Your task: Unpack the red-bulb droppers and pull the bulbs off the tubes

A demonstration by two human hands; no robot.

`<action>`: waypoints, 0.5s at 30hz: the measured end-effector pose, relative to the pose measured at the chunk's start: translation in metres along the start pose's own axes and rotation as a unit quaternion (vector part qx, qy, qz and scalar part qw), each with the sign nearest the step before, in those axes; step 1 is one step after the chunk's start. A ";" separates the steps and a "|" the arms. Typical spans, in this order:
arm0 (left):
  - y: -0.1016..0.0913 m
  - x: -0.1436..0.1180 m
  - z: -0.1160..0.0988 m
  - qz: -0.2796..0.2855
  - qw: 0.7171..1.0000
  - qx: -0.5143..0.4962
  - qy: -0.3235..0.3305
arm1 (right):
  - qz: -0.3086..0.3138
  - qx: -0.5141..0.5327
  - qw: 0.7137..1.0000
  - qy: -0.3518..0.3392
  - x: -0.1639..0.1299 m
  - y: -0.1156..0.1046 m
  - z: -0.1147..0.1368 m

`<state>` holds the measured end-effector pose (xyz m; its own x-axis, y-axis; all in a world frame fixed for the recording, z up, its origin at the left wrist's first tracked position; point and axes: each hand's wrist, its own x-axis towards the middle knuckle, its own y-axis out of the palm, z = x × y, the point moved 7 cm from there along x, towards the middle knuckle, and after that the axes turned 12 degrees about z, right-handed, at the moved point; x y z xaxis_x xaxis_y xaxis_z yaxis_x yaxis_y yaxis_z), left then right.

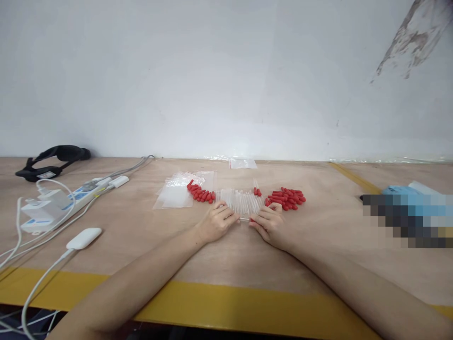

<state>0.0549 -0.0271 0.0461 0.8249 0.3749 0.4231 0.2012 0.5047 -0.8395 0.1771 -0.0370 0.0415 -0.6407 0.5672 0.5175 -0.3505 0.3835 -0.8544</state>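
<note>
Between my hands lies a thin transparent tube, held low over the table. My left hand is closed on its left part. At its other end, my right hand pinches a red rubber dropper bulb, mostly covered by the fingers. Whether the tube sits inside the bulb, I cannot tell. Just beyond the hands is a row of similar transparent tubes. A pile of red bulbs borders the row on the left, another pile of red bulbs on the right. Two tubes with red bulbs lie behind the row.
Transparent zip bags are spread left of the tubes, and a small bag lies by the wall. At left are a power strip with chargers, a white cabled device and a black headset. A blue packet lies right.
</note>
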 end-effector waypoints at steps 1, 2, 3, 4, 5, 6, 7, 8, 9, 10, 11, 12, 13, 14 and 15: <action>0.000 0.000 0.000 -0.001 1.000 -0.002 0.000 | -0.002 -0.012 1.000 -0.006 0.000 -0.001 0.001; -0.001 0.000 0.000 -0.003 1.000 -0.003 0.001 | -0.005 -0.024 1.000 -0.011 -0.001 -0.002 0.002; -0.001 0.000 0.000 -0.003 1.000 -0.004 0.001 | -0.007 -0.038 0.999 -0.016 -0.001 -0.003 0.002; -0.001 0.000 0.000 -0.002 1.000 -0.007 0.000 | -0.010 -0.054 0.998 -0.021 -0.001 -0.004 0.003; 0.000 0.000 0.000 -0.001 1.000 -0.010 -0.003 | -0.011 -0.070 0.997 -0.026 -0.002 -0.005 0.004; 0.000 0.001 0.000 0.000 1.000 -0.014 -0.006 | -0.012 -0.084 0.996 -0.031 -0.003 -0.006 0.004; 0.001 0.001 0.000 0.003 1.000 -0.018 -0.010 | -0.012 -0.096 0.995 -0.037 -0.003 -0.006 0.004; 0.002 0.000 0.001 0.005 1.000 -0.022 -0.012 | -0.011 -0.104 0.994 -0.044 -0.005 -0.007 0.003; 0.002 0.000 0.003 0.005 0.999 -0.028 -0.015 | -0.010 -0.108 0.993 -0.050 -0.006 -0.008 0.001; 0.002 -0.002 0.006 0.002 0.999 -0.034 -0.020 | -0.009 -0.109 0.993 -0.054 -0.008 -0.010 -0.002; 0.001 -0.004 0.011 -0.007 0.999 -0.042 -0.030 | -0.011 -0.109 0.993 -0.052 -0.010 -0.013 -0.007; -0.001 -0.007 0.019 -0.021 0.997 -0.051 -0.051 | -0.019 -0.108 0.993 -0.041 -0.012 -0.017 -0.013; -0.004 -0.010 0.030 -0.040 0.994 -0.064 -0.084 | -0.035 -0.109 0.993 -0.018 -0.014 -0.023 -0.022; -0.006 -0.015 0.043 -0.060 0.987 -0.077 -0.125 | -0.055 -0.108 0.993 0.012 -0.016 -0.030 -0.031; -0.008 -0.020 0.056 -0.076 0.978 -0.091 -0.171 | -0.077 -0.103 0.990 0.048 -0.018 -0.037 -0.041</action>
<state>0.0074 0.0049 0.0634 0.5587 0.5600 0.6118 0.4244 0.4408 -0.7910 0.2293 -0.0316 0.0656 -0.5183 0.5536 0.6519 -0.2860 0.6062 -0.7421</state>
